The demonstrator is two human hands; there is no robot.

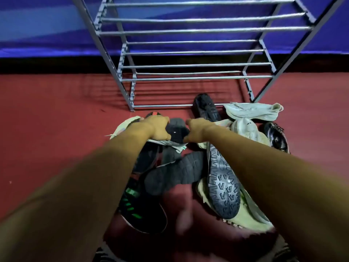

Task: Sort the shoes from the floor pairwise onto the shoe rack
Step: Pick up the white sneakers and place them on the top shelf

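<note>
shoes (170, 173): heap on floor (47, 129), probably unpaired, some sole-up | shoe rack (188, 78): grey, just behind

1. L forearm (75, 186): bare from frame edge to wrist; enters at 8 o'clock; v. broad at the edge, tapering twd centre; outline softly blurred.
2. R forearm (273, 186): bare likewise; enters at 4 o'clock; same wide-to-narrow taper.
3. L hand (157, 129) & R hand (198, 131): bare; just above centre, twd 12 o'clock; small vs. the arms; knuckle ridges show.
4. At 6 o'clock: blurred reddish mass (179, 214); dark striped bits (102, 254) at 7 & 5 o'clock; can't tell if clothing.
</note>
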